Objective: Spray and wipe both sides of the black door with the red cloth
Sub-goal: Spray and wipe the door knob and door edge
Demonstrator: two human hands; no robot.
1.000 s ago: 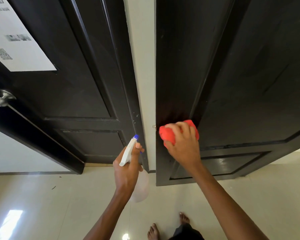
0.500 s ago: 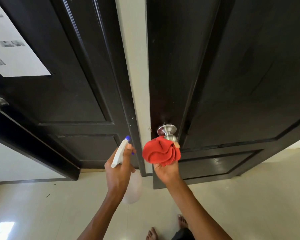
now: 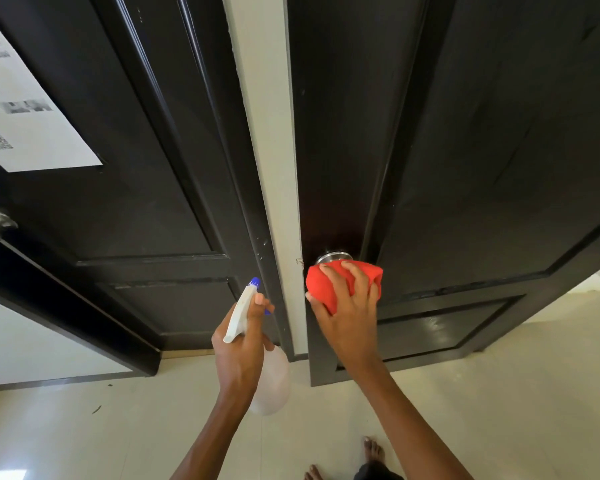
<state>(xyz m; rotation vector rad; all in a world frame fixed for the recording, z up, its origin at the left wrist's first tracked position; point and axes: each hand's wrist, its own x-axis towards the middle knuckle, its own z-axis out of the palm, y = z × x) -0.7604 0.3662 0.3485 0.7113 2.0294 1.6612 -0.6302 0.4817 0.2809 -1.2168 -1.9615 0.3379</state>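
1. Black door [image 3: 465, 140]: paneled, glossy dark finish w/ raised mouldings, stands ajar at right; its latch edge is next to the pale frame strip.
2. Red cloth [image 3: 329, 285]: bright red, bunched into a wad, wrapped over the door's metal knob [image 3: 333, 257]; only the knob's silver base shows above it.
3. Spray bottle [image 3: 253, 341]: white trigger head w/ blue nozzle tip pointing up, translucent rounded body hanging below, held well off the door, left of the cloth.
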